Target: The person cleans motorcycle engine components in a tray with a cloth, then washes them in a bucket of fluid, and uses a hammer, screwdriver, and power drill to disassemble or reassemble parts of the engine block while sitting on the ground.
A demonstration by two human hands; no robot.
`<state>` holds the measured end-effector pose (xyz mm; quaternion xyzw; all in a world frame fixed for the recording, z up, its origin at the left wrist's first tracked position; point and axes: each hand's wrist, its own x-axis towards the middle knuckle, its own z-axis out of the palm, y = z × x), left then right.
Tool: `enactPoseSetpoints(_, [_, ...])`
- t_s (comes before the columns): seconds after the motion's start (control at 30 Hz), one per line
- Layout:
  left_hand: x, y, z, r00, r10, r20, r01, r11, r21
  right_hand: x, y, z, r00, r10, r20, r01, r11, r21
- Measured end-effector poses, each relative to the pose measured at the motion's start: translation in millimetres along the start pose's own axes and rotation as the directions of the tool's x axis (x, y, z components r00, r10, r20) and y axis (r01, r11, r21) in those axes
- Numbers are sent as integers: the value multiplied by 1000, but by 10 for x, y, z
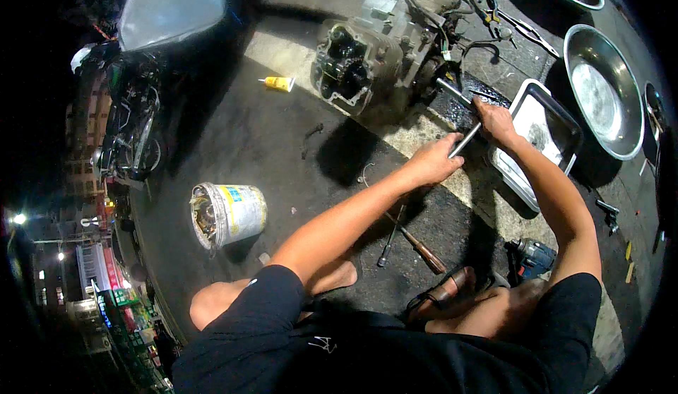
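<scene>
My right hand (496,121) is closed around the head of a long metal socket wrench. Its silvery shaft (453,91) runs up and left to the lower right side of an engine block (385,55); whether a socket sits on a bolt there is too small to make out. Lower down, the fingers of my left hand (432,161) close on the bar-like handle (466,140) of the same wrench. The greasy engine lies with its open, dark cylinder face toward the left, and hoses and wires hang off its right side. A rectangular metal tray (526,178) lies under my right forearm.
A white bucket (244,214) and a yellow tube (280,83) are on the ground at left. Near my feet lie a screwdriver (426,251) and a power drill (534,258). Large steel bowls (631,140) and pliers (530,32) occupy the right side. A motorcycle (134,122) stands far left.
</scene>
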<state>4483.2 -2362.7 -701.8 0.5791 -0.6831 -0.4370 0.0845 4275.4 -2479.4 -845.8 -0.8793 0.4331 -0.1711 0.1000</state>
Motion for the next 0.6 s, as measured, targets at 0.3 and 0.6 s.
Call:
enactPoseSetpoints(0.3, [-60, 236, 127, 998, -51, 25, 56, 910, -411, -220, -102, -322, 987, 121, 107, -145, 955, 257])
enactPoseSetpoints(0.6, [699, 949, -538, 990, 128, -58, -140, 873, -466, 15, -99, -54, 928, 119, 352, -372, 263, 890])
